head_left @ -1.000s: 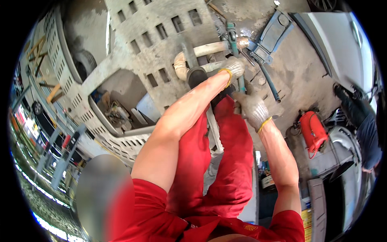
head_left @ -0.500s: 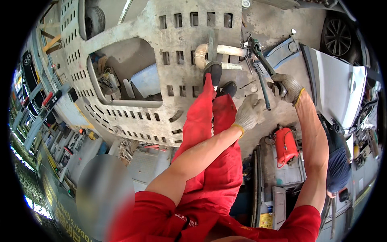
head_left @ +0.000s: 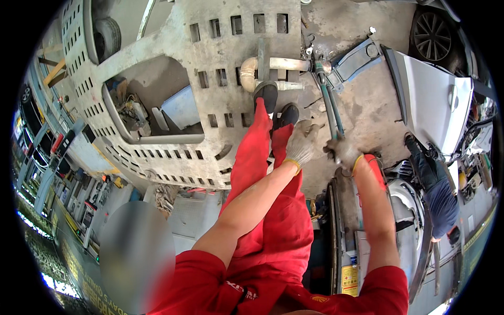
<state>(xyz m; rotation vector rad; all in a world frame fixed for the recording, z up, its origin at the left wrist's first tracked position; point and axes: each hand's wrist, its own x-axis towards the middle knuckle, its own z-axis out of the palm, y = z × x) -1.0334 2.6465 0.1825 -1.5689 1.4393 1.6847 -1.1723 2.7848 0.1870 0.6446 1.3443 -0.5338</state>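
Note:
My right hand (head_left: 345, 152), in a pale knitted work glove, is closed round the lower end of a long-handled green wrench (head_left: 328, 102). The wrench's head lies at the open end of a bent cream pipe (head_left: 290, 64); whether its jaws grip the pipe cannot be made out. A second, teal bar (head_left: 337, 113) runs close alongside the handle. My left hand (head_left: 303, 142), gloved too, hangs in front of my thighs with its fingers loosely apart and nothing in them. My left shoe (head_left: 266, 94) rests at the pipe and a flat metal bar (head_left: 262, 58).
A large slotted metal platform (head_left: 173, 42) spreads to the left. A blue-grey metal part (head_left: 353, 63) and a silver car door (head_left: 430, 105) lie on the right. Beyond my right arm another person (head_left: 441, 202) bends down. A red tank (head_left: 374, 170) stands partly behind that arm.
My right hand has come left and down toward me, swinging the wrench handle nearly beside the teal bar. My left hand has moved slightly left and up. The view has shifted a little.

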